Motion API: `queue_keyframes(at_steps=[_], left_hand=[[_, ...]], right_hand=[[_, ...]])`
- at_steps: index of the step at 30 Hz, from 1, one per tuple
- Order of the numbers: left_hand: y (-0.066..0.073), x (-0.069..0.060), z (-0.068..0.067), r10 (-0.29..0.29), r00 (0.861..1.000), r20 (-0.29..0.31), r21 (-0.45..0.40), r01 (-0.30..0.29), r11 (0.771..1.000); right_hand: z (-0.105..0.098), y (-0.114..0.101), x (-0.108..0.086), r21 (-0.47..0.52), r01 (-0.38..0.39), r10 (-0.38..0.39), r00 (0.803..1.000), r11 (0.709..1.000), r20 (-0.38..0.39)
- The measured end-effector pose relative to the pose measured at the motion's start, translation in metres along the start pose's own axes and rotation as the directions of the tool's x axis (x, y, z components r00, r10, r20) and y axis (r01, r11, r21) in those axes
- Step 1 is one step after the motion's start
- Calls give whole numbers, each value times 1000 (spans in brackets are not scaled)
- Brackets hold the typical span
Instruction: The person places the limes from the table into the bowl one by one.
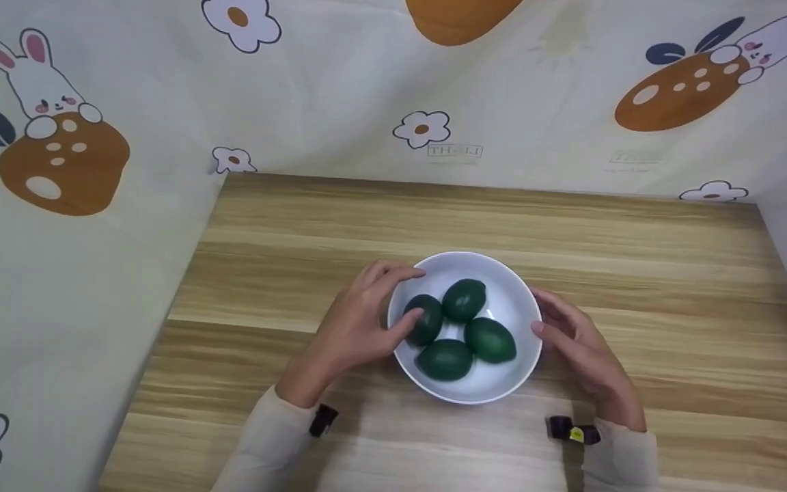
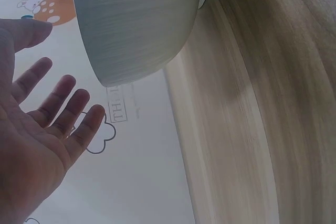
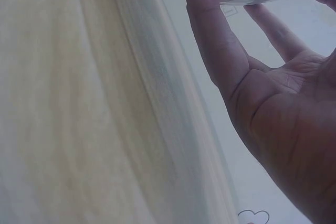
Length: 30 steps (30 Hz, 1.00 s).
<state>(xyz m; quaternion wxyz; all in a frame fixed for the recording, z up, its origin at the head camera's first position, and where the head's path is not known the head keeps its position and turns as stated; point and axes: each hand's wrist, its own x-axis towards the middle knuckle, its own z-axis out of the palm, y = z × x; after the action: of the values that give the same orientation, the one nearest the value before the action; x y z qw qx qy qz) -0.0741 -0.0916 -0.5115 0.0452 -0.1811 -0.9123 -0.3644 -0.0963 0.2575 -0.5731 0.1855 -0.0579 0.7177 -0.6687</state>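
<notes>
A white bowl [image 1: 463, 393] stands on the wooden table with several dark green limes in it. One lime [image 1: 445, 360] lies at the near side, another lime [image 1: 490, 340] at the right, and a third lime [image 1: 464, 301] at the back. My left hand [image 1: 359, 318] hovers over the bowl's left rim, thumb and fingers spread above the leftmost lime [image 1: 426, 321]. In the left wrist view its fingers stand apart from the bowl wall [image 2: 136, 24]. My right hand [image 1: 581, 345] holds the bowl's right side, its thumb at the rim and fingers around the outer wall.
The wood-grain table [image 1: 673, 307] extends around the bowl. Behind and to the left hangs a pale cloth [image 1: 339, 89] printed with rabbits and flowers. A dark strap piece [image 1: 324, 420] sits at the left wrist, another strap piece [image 1: 561, 428] at the right.
</notes>
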Motion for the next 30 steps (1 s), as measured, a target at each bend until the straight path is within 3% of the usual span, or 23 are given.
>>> queue_keyframes(at_steps=[13,19,25,30], left_hand=[[-2,-2,2,-27,1000,-5,18,27,999],[-3,-6,4,-69,997,-23,146,72,987],[-4,-6,6,-102,995,-25,268,105,958],[-5,-7,8,-143,989,-26,327,144,934]], right_hand=[[-4,-1,-2,-72,18,-19,1000,997,-14],[-4,-13,-7,-177,39,-56,994,983,-94],[4,-27,-7,-326,74,-140,972,943,-187],[13,-37,-1,-482,112,-225,957,869,-182]])
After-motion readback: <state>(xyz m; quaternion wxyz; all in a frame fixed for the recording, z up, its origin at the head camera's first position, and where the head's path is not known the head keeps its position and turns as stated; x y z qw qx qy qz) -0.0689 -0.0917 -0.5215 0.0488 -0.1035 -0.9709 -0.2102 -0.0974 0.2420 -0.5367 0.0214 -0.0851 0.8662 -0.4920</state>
